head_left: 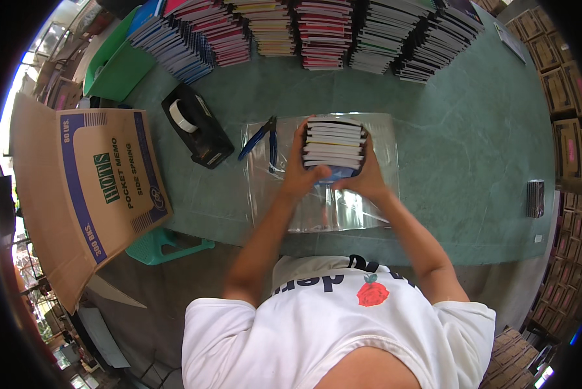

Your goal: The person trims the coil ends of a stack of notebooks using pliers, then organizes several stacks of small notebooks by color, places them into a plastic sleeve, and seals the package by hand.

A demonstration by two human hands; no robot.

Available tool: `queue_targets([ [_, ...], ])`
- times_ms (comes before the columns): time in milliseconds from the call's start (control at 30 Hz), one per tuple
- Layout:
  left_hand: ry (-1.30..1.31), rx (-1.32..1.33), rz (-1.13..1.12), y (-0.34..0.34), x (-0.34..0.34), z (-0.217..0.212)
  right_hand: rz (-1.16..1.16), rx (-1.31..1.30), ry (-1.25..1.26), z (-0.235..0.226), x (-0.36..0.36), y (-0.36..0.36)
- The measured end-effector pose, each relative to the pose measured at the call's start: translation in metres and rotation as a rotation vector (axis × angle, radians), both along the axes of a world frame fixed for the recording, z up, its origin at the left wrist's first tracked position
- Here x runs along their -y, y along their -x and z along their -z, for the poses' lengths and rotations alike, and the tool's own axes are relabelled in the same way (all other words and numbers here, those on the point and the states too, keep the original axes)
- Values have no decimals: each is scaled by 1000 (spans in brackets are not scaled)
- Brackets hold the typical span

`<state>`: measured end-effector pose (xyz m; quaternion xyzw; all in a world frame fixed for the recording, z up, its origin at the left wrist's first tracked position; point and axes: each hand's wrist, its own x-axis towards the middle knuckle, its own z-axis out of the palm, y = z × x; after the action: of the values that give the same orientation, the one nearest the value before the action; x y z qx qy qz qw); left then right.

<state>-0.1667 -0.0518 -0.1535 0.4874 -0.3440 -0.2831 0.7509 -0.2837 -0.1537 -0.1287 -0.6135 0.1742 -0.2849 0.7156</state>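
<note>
Between my two hands is a stack of small notebooks (333,146), its white page edges facing up and a blue cover showing on the near side. My left hand (302,170) wraps the stack's left side, thumb across the near cover. On the opposite side my right hand (370,174) grips it the same way, the two thumbs close together. Under the stack lies a clear plastic sheet (304,214), shiny and creased, flat on the green table (453,155). Blue-handled pliers (271,146) rest partly on the sheet, left of my left hand.
A black tape dispenser (197,126) stands left of the pliers. Tall notebook stacks (323,35) line the far edge, beside a green bin (119,68). An open cardboard box (103,181) is at the left, near a green stool (161,246). A small notebook pile (535,198) sits at right.
</note>
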Motion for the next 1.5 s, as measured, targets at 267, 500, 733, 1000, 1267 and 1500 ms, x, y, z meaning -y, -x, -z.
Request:
queue_targets([
  [267,-307,271,172,-17,-20,-38,-113,32,224,-8,25,13],
  [500,-635,466,298,-21,-16,-45,-60,-128,404,-2,20,24],
  [733,-436,530,195,-18,-22,-61,26,-181,475,-19,16,46],
  [1000,-208,861,57,-11,-12,-66,279,107,960,-23,20,39],
  [1267,-511,782,184,-24,-18,-40,-236,-427,1128,-22,38,76],
  [1500,-760,635,119,-23,33,-40,148,-541,-324,-9,25,72],
])
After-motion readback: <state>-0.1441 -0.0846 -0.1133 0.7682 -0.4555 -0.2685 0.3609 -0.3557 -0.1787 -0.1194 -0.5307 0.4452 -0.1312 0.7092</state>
